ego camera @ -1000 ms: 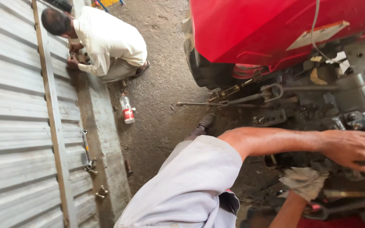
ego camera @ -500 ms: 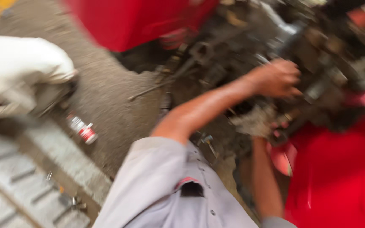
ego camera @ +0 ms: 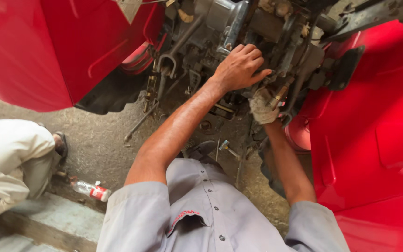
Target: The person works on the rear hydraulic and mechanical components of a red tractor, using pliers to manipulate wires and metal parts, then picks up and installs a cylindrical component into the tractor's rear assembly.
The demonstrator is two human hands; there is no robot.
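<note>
The left hand [ego camera: 239, 67] is laid flat on the greasy machinery [ego camera: 238, 28] between the two red body panels [ego camera: 38, 51], fingers spread and pointing toward one o'clock, pressed against the metal rather than closed round anything. The right hand [ego camera: 262, 108], just below it at about five o'clock, is wrapped in a dirty rag [ego camera: 258, 103] and is clenched on that rag against a short brass-coloured fitting [ego camera: 279, 94]; whether the fitting itself is gripped cannot be told, since the cloth hides the fingers. The fitting is found immediately at two o'clock from the right hand, touching the rag, its long axis slanted from seven o'clock up to one o'clock, the free end pointing up and away from the body. The right hand is the nearer of the two to it; the left is apart, above and to eleven o'clock. A bent steel lever [ego camera: 164, 70] hangs at nine o'clock of the left hand. On the ground at seven o'clock a plastic bottle [ego camera: 91, 190] is seen lying beside another person's crouched, pale-clothed figure [ego camera: 12, 161] near a concrete step [ego camera: 52, 219]
</note>
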